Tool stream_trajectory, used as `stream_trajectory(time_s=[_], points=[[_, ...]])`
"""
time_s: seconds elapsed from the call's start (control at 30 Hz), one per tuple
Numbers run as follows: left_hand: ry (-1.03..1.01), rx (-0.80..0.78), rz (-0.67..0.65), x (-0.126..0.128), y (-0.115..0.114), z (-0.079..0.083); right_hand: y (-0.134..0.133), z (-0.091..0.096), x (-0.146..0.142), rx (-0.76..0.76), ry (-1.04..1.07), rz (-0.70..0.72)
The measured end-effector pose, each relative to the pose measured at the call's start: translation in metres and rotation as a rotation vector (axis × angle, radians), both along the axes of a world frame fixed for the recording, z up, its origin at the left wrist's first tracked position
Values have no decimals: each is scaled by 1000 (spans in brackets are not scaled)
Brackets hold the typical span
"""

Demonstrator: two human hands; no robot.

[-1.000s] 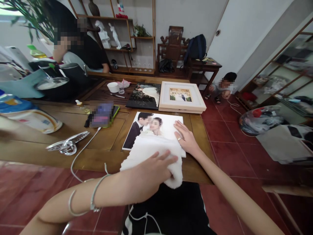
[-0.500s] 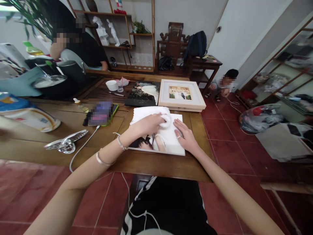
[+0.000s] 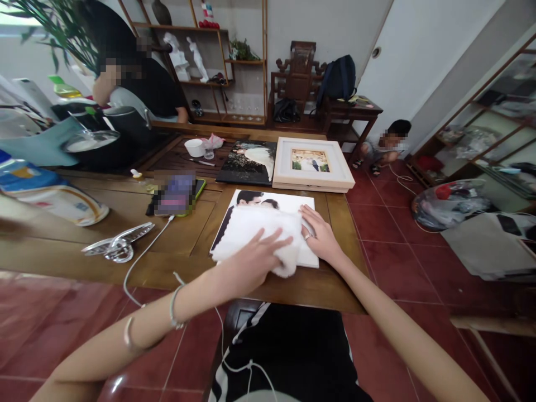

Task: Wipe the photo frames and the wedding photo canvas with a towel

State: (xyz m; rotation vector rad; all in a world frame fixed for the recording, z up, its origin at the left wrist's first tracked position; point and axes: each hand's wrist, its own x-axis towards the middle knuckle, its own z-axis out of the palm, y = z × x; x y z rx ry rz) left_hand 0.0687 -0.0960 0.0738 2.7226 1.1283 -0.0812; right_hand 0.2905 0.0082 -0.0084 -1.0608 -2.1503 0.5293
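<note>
A large unframed wedding photo print (image 3: pixel 288 202) lies flat near the front edge of the wooden table (image 3: pixel 184 245). My left hand (image 3: pixel 251 261) presses a fluffy white cloth (image 3: pixel 255 229) onto the print's lower half, fingers gripping the cloth. My right hand (image 3: pixel 320 237) rests flat on the print's right edge with fingers spread, a ring on one finger. The cloth hides most of the picture.
Behind the print lie a white-framed photo (image 3: pixel 312 164) and a dark photo print (image 3: pixel 249 162). A phone (image 3: pixel 176 194) with a white cable, a silver hair clip (image 3: pixel 117 248) and a white cup (image 3: pixel 195 147) sit to the left. Another person (image 3: pixel 138 84) sits far left; a child (image 3: pixel 387 145) is on the floor.
My left hand slid the white cloth from the print's bottom up to its top, then back down toward its lower half. My right hand stayed on the right edge.
</note>
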Motion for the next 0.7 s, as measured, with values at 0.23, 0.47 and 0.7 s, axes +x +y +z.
stream_trajectory(time_s=[0.23, 0.47, 0.7], points=[[-3, -12, -46, 12, -42, 6, 0, 2, 0, -12, -17, 22], [-11, 5, 50, -5, 19, -2, -1, 1, -1, -14, -22, -5], [-30, 83, 132, -5, 96, -4, 0, 1, 0, -5, 4, 3]])
